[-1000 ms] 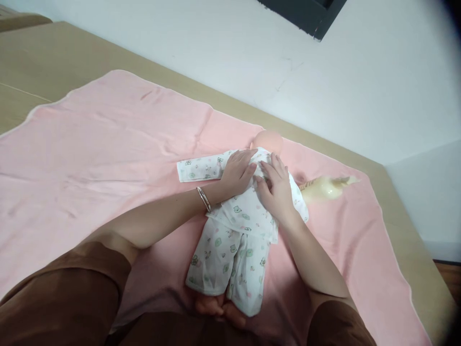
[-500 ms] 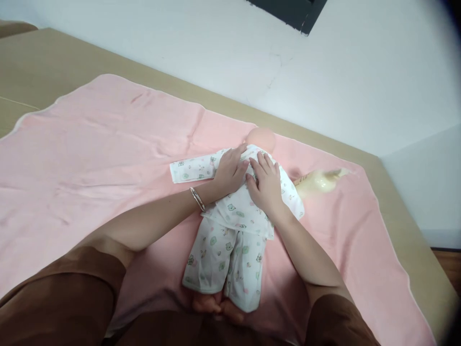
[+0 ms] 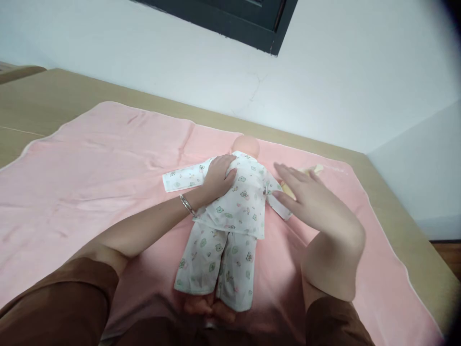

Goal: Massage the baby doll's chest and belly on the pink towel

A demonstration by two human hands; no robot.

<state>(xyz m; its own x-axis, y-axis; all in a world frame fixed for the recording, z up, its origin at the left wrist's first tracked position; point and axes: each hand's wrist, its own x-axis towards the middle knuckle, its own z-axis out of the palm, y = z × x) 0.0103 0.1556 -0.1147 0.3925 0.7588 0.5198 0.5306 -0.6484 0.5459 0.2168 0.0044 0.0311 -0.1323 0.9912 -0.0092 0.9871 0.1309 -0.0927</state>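
Observation:
A baby doll [image 3: 230,211] in white printed pyjamas lies on its back on a pink blanket [image 3: 90,158], head [image 3: 245,144] toward the wall, feet near me. My left hand [image 3: 216,175], with a bracelet at the wrist, rests flat on the doll's left shoulder and chest, fingers spread. One empty sleeve [image 3: 182,179] stretches out to the left. My right hand [image 3: 311,197] is lifted off the doll and hovers open, fingers extended, over the doll's bare right arm [image 3: 309,170], which is mostly hidden behind it.
The blanket covers a beige surface [image 3: 46,89] that runs along a white wall [image 3: 216,67]. A dark window frame [image 3: 230,19] sits at the top. Wooden floor [image 3: 446,254] shows at the far right. My brown-clad knees [image 3: 54,307] are at the bottom.
My right hand has left the doll's chest and swung out to the right, now open over the doll's bare arm. My left hand stays on the doll. The view tilted up.

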